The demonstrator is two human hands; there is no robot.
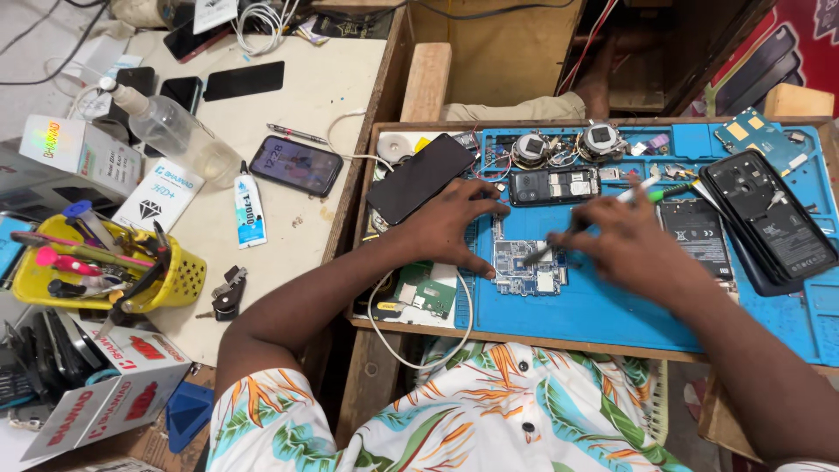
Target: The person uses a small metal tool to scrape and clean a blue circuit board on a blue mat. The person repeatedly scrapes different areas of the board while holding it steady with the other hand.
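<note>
Down on the blue silicone repair mat [612,319], a phone circuit board [530,267] lies flat near the mat's left edge, and both hands are on it. The left hand [450,225] is spread open, fingers splayed, thumb pressed at the board's left side and fingertips resting just above it, pinning it in place. The right hand [631,246] is closed around a slim tool with a green and white handle [642,192], its dark tip touching the board's upper right part. Just above the left hand a dark smartphone [419,177] lies face down at a tilt. A small green board [426,293] sits left of the circuit board, with a white cable [419,350] looping past it. At the mat's right end rest stacked black phone back covers [769,223]. Over on the white bench, a yellow tool basket [179,284] and a clear spray bottle [166,127] stand well apart from the work.
</note>
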